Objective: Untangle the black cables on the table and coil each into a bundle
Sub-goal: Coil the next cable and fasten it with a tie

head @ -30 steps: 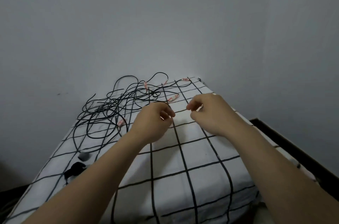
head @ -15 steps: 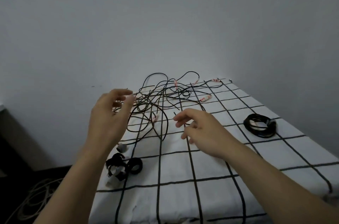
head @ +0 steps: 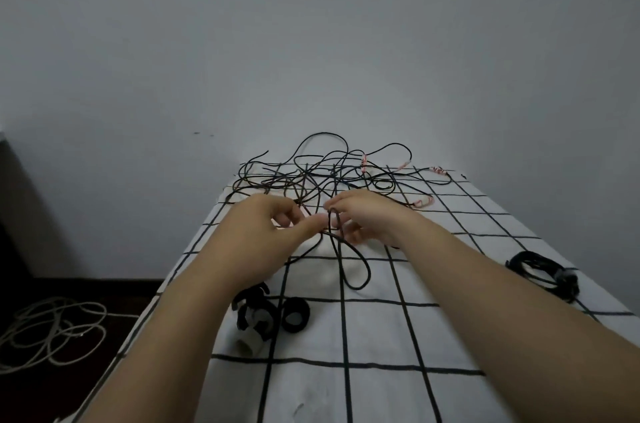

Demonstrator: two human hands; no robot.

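Over checked table [head: 381,329], left hand [head: 263,225], right hand [head: 367,218] fingers pinch loop [head: 369,273] of tangled black cables [head: 322,173].

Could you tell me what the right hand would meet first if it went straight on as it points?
Most likely the left hand: the right hand points at its thumb, with only the black cable loop they hold between them; depth unclear.

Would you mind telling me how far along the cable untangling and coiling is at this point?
Done: one coiled bundle lies near the table's right edge. In hand: the left hand and right hand pinch a cable loop that trails toward the near side. Left: the main tangle lies spread over the far end, many strands crossing, so most of the job looks ahead.
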